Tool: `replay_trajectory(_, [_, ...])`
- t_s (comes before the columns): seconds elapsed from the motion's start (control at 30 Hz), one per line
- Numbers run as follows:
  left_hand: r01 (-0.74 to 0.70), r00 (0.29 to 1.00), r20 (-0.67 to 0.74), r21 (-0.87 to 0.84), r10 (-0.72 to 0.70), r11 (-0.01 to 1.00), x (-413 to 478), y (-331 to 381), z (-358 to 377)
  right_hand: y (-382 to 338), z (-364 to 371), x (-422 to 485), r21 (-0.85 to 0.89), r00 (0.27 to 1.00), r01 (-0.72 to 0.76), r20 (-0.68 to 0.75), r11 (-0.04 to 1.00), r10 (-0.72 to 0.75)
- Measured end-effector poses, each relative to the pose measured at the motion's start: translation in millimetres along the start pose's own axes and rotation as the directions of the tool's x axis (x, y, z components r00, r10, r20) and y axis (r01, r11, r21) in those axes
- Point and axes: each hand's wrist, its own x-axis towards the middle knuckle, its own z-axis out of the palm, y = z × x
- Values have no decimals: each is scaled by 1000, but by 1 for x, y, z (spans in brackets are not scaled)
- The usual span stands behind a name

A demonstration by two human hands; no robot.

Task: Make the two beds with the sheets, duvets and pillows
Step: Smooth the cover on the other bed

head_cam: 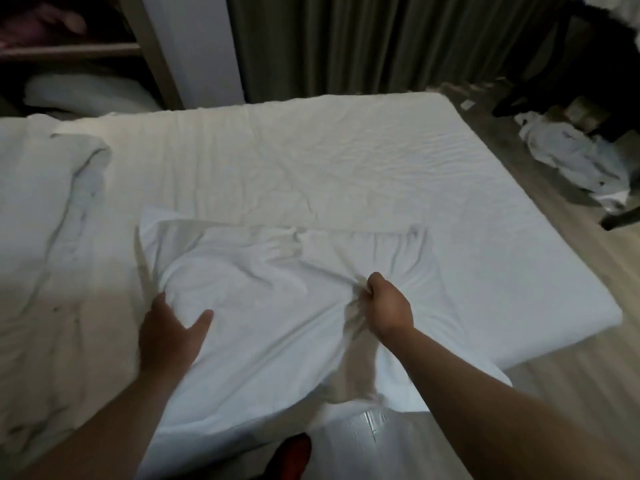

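Both hands are on a white cloth point(270, 289) that lies across the near part of the sheeted mattress point(311, 150); whether it is a pillowcase or a folded sheet I cannot tell. The right hand point(388, 306) is closed into a fist, with a bunch of the fabric gathered in its curled fingers. The left hand point(169, 327) is spread flat at the cloth's left edge, thumb out, holding nothing.

The cloth's long axis runs left to right, across the person's reach. Its bulk lies ahead of and between the hands, and its near edge hangs over the mattress edge. Its raised far-left corner is nearer the left hand, so that hand seems the one to take hold next and draw the cloth taut against the right-hand grip.

A crumpled duvet point(45, 202) lies well to the left, apart from the cloth.
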Motion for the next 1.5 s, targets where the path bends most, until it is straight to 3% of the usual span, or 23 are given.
replay_trajectory(0.1, [9,977,212,66,-23,998,5,-27,14,-10,28,8,-102,979,13,204,995,8])
replay_trajectory(0.23, [-5,880,473,-88,46,996,-4,-8,19,-7,21,1,-113,947,36,321,993,2])
replay_trajectory(0.47, [-364,748,528,-180,402,914,-47,130,-2,21,-88,-60,-104,994,-10,105,995,21])
replay_trajectory(0.63, [-582,546,569,-271,615,767,-134,237,4,84,-163,-145,62,962,-224,-148,973,231])
replay_trajectory(0.8, [-764,243,658,-324,713,558,-248,319,39,189,-205,-260,239,781,-480,-321,844,535])
replay_trajectory(0.97, [-834,-45,703,-418,709,361,-383,380,87,288,-219,-381,398,563,-646,-329,652,758])
replay_trajectory(1.13, [-837,-315,674,-529,668,140,-524,425,128,357,-232,-489,488,389,-716,-314,499,866])
replay_trajectory(1.37, [-723,-607,609,-690,511,-37,-666,465,161,407,-253,-579,606,160,-721,-326,336,932])
replay_trajectory(1.5, [-676,-696,575,-727,430,-120,-718,497,196,432,-261,-597,657,40,-715,-301,238,953])
